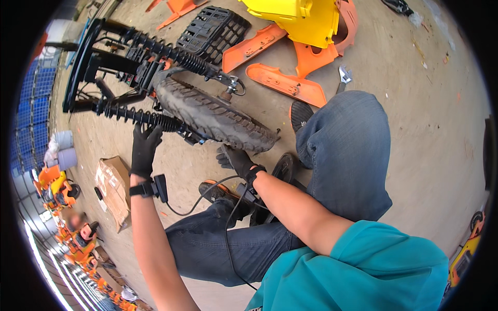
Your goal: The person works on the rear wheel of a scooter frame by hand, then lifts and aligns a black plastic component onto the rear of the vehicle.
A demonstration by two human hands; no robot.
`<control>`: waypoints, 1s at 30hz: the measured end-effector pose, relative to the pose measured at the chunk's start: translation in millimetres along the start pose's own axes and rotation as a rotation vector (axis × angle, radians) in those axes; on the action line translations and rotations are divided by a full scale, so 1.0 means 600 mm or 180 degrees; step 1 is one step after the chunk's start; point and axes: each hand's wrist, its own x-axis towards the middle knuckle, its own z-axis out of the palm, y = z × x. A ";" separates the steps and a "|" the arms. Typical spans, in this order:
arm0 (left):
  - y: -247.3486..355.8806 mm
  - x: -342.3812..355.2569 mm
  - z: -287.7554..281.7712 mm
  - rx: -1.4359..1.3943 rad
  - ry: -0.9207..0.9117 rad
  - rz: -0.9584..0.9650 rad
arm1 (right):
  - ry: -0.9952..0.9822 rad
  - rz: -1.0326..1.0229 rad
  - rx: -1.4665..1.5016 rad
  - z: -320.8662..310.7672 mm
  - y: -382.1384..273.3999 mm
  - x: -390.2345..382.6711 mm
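My left hand (144,153), in a black glove, has its fingers curled onto the lower coil-spring shock absorber (141,116) of a black vehicle front end (93,67). My right hand (234,159), also gloved, is at the lower edge of the knobby black tyre (215,111), its fingers apart and partly hidden by the tyre. A second spring shock (171,52) runs along the tyre's far side. Cabled devices are strapped at my wrists.
Orange panels (285,83), yellow bodywork (306,20), a black plastic rack (210,33) and an adjustable wrench (343,78) lie beyond my bent knee. Cardboard (111,189) lies at left, near buckets (65,147) and rows of orange-yellow vehicles (54,184). Another vehicle (464,259) stands at right.
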 end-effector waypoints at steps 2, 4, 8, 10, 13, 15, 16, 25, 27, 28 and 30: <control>0.006 -0.017 0.003 -0.0054 0.0043 -0.0237 | -0.0044 -0.0035 0.0182 -0.001 0.010 0.010; 0.014 -0.030 0.004 -0.0004 0.0005 -0.0298 | 0.0035 0.0005 0.0166 -0.006 0.021 0.021; 0.026 -0.051 0.000 0.0681 -0.0111 -0.0310 | 0.0164 0.0072 0.0276 -0.011 0.043 0.028; 0.024 -0.061 -0.015 0.0855 -0.0316 -0.0383 | 0.0071 0.0050 0.0351 -0.003 0.051 0.024; 0.004 -0.074 -0.067 0.0875 -0.0471 -0.0546 | 0.0138 0.0146 0.0261 0.001 0.058 0.019; -0.019 -0.072 -0.123 0.1510 -0.0089 -0.0560 | 0.0203 0.0271 0.0284 -0.002 0.070 0.021; -0.028 -0.072 -0.158 0.1771 0.0175 -0.0496 | 0.0188 0.0249 0.0212 -0.009 0.078 0.025; -0.090 -0.093 -0.275 0.2802 0.1309 0.0099 | 0.0319 -0.0287 -0.0017 -0.048 0.128 0.097; -0.106 -0.080 -0.221 0.2758 0.0978 0.0594 | 0.0133 -0.0275 0.0317 -0.031 0.107 0.084; -0.106 -0.067 -0.199 0.2548 0.0787 0.0212 | 0.0013 -0.0096 0.0640 -0.021 0.090 0.078; -0.099 -0.033 -0.153 0.1832 0.0609 0.0201 | -0.0046 -0.0086 0.0863 -0.001 0.057 0.061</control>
